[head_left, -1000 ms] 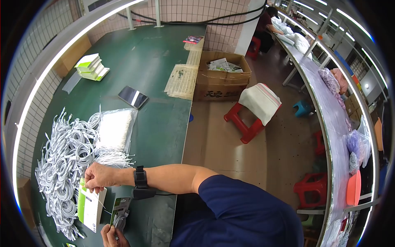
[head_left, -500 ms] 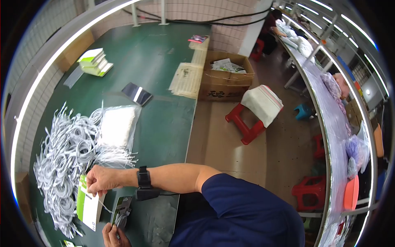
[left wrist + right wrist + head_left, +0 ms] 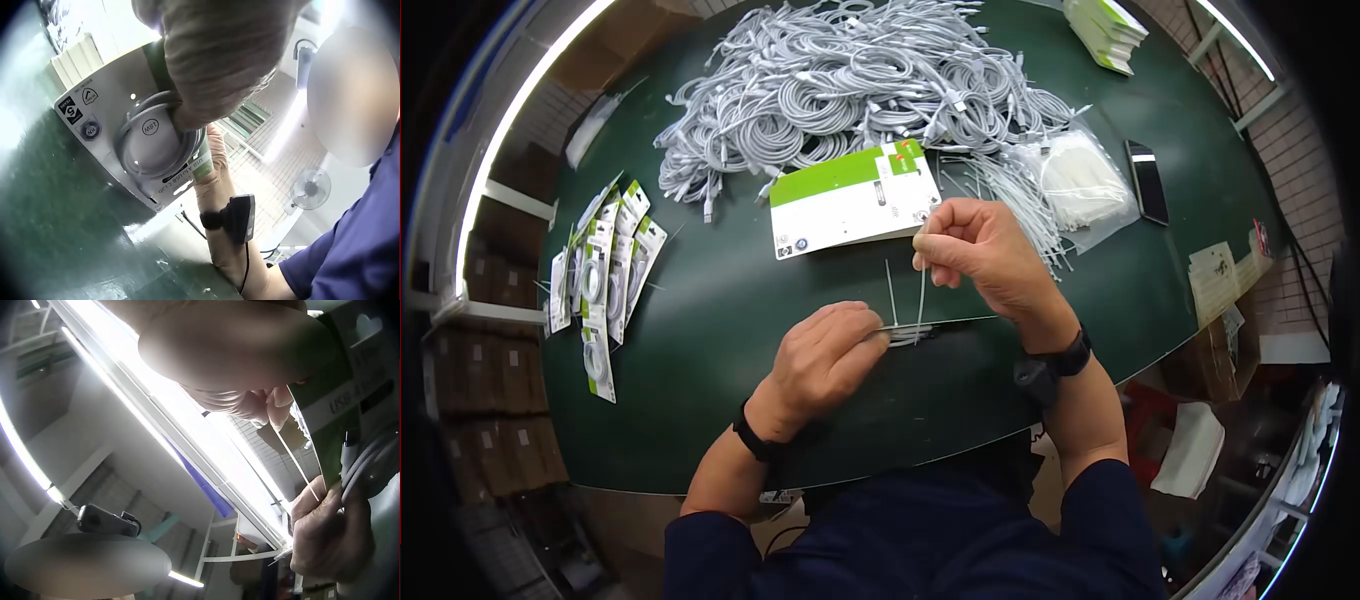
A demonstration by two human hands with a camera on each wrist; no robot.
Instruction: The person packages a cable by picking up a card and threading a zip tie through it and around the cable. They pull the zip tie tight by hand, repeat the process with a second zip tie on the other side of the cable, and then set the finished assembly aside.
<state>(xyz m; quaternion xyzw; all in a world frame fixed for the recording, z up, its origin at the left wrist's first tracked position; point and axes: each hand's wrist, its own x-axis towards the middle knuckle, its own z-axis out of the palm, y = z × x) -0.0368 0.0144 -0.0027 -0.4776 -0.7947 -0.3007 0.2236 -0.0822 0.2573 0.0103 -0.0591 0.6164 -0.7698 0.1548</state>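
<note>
My left hand [image 3: 825, 355] grips a printed cardboard card [image 3: 81, 109] near the table's front edge, seen almost edge-on in the head view. A coiled grey USB cable [image 3: 128, 147] lies against the card's face, under my left fingers. My right hand [image 3: 985, 250] pinches the upper end of a thin white cable tie [image 3: 921, 285] between thumb and index finger. Two thin white lengths stand up from the card; the right hand has the right one. In the right wrist view the tie runs down to the left hand's fingertips, beside the card's green band.
Behind the hands lies a stack of green-and-white cards [image 3: 850, 205], with a heap of coiled grey cables [image 3: 830, 90] beyond. Loose ties [image 3: 1020, 205], a plastic bag [image 3: 1085, 180] and a phone [image 3: 1147, 182] lie right. Carded cables [image 3: 605, 290] are piled left.
The head view has swung from the right side round to face the table. My right hand has moved from over the card stack to above the held card, still pinching the tie.
</note>
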